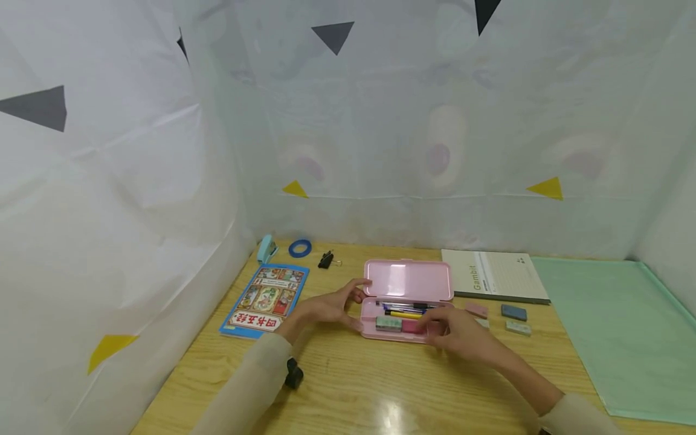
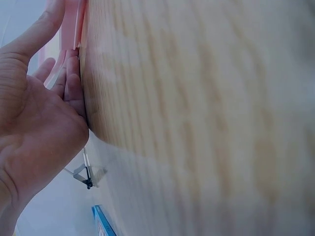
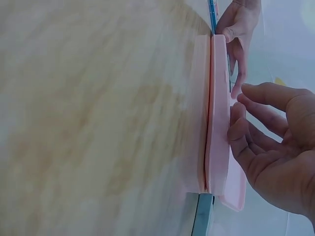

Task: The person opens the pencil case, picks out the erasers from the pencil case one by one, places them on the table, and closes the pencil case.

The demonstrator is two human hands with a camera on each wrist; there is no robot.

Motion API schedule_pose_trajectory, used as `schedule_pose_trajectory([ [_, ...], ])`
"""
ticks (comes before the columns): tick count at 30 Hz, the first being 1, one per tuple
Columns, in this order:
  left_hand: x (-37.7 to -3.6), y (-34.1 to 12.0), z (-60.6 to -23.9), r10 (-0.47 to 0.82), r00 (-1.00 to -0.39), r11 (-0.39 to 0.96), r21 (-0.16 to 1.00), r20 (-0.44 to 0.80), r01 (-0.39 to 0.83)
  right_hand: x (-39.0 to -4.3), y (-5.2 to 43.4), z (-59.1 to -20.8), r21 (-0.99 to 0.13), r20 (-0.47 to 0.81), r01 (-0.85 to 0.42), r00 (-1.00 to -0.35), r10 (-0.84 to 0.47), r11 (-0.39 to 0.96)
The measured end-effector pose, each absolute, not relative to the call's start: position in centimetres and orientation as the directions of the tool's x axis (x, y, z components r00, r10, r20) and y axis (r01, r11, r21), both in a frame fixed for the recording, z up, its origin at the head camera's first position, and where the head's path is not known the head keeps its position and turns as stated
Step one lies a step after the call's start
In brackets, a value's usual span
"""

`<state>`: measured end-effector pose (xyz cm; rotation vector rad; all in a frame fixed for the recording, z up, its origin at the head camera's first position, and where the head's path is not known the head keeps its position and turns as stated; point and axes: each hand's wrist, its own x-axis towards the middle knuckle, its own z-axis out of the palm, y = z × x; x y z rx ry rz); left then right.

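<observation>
A pink pencil case (image 1: 399, 279) lies on the table with its lid folded back. Inside are several pens, among them a yellow one (image 1: 405, 315), a green patterned eraser-like block (image 1: 388, 324) and a bright pink block (image 1: 409, 326). My left hand (image 1: 330, 306) touches the case's left end, thumb near the front corner and fingers by the lid. Over the case's right end, my right hand (image 1: 462, 332) has its fingertips by the pink block. In the right wrist view, the right hand (image 3: 283, 142) has thumb and fingers apart at the rim, nothing visible between them.
Right of the case lie small blocks, one reddish (image 1: 476, 310), one blue (image 1: 513, 312), one pale (image 1: 518, 328). Behind them is a notebook (image 1: 502, 275), beside a green mat (image 1: 625, 338). Leftward are a blue book (image 1: 266, 299), stapler (image 1: 267, 248), tape roll (image 1: 300, 248) and binder clip (image 1: 326, 260).
</observation>
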<state>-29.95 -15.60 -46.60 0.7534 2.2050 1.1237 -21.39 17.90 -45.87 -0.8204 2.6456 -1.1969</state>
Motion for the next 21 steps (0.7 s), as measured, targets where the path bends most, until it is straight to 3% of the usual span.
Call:
schedule_pose_trajectory([
  [21, -30.06, -15.57, -46.71, 0.689, -0.693, 0.488, 0.842, -0.21, 0.231, -21.54, 17.17, -45.26, -0.746, 0.043, -0.397, -0.83, -0.555, 0.535],
])
